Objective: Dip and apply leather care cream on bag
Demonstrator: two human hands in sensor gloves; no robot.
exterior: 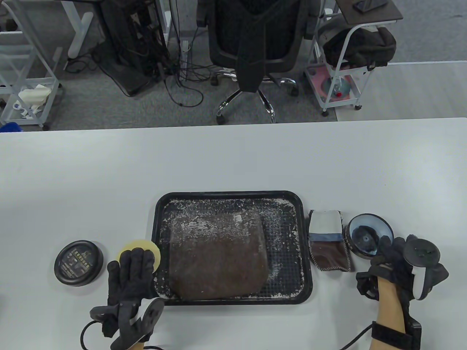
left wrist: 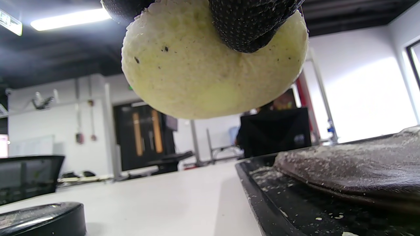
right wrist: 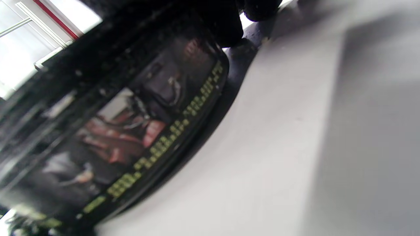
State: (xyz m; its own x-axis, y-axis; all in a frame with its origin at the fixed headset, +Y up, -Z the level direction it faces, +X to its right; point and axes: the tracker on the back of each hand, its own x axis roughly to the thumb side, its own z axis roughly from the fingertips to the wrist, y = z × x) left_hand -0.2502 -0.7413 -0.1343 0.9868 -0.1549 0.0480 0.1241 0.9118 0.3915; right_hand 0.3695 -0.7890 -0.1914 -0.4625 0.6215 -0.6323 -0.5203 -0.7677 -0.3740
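left hand [exterior: 131,271]: palm down, fingers extended forward | right hand [exterior: 396,262]: turned sideways, fingers curled

No legible text
Yellow-green lettering runs along the tin [right wrist: 108,131] and marks the lid [exterior: 78,260] at left, too blurred to read.
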